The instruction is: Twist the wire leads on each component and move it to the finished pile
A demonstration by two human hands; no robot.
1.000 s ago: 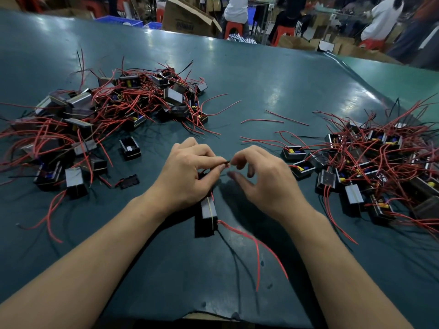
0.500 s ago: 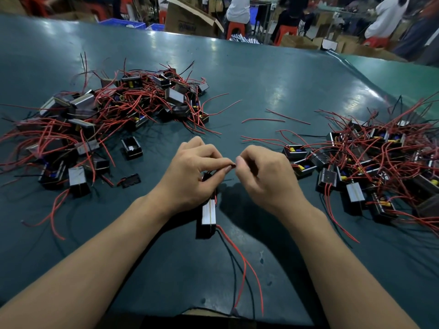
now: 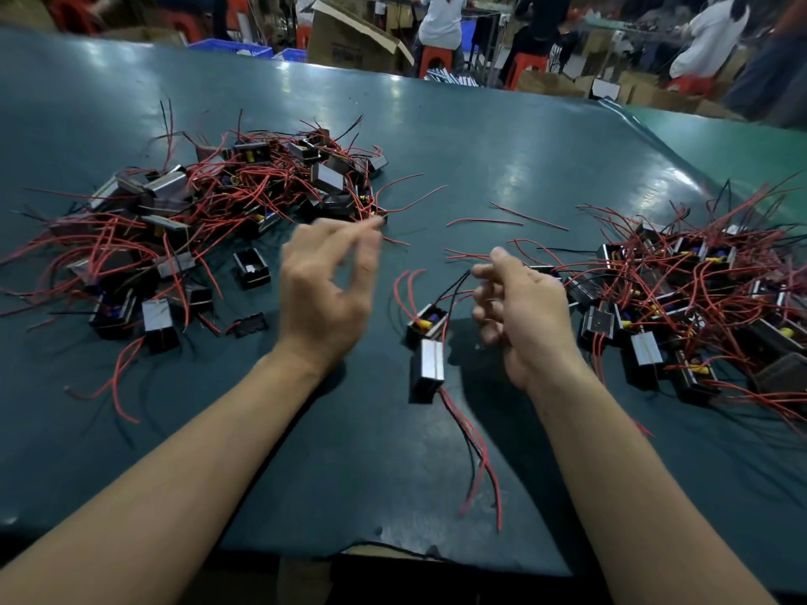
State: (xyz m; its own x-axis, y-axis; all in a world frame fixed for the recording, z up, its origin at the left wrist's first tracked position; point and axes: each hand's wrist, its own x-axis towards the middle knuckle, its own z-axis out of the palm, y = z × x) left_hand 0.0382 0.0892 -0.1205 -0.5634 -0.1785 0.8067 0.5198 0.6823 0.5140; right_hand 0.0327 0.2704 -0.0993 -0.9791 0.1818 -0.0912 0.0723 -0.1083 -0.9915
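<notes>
Nearest the body, a bunch of red and black wires (image 3: 478, 460) trails on the dark green table (image 3: 349, 473), running back from the near end of a small black block (image 3: 427, 364) with a silvery side. That block lies between the two wrists, closer to the right one. Touching its far end is a second small block (image 3: 425, 326), open-topped with a yellow and blue part inside; it sits just left of the right hand's curled fingers. From it two red leads (image 3: 404, 286) curve up and away, and thin black leads (image 3: 454, 283) rise toward the right hand.

The right hand (image 3: 524, 318) is blurred. Its fingers are loosely curled and the black leads end close to its fingertips, but whether it pinches them cannot be told. The left hand (image 3: 325, 294) is also blurred and raised above the table, with fingers spread and reaching forward and the thumb apart; it holds nothing that can be seen.

Left of the left hand, one open black block (image 3: 252, 268) and a flat black piece (image 3: 250, 325) lie alone. Beyond and further left spreads a large pile (image 3: 196, 220) of the same blocks tangled in red wire. Right of the right hand lies another pile (image 3: 690, 299) of blocks and red wire. Ahead of both hands, between the piles, a few loose red wires (image 3: 484, 221) lie on the table.
</notes>
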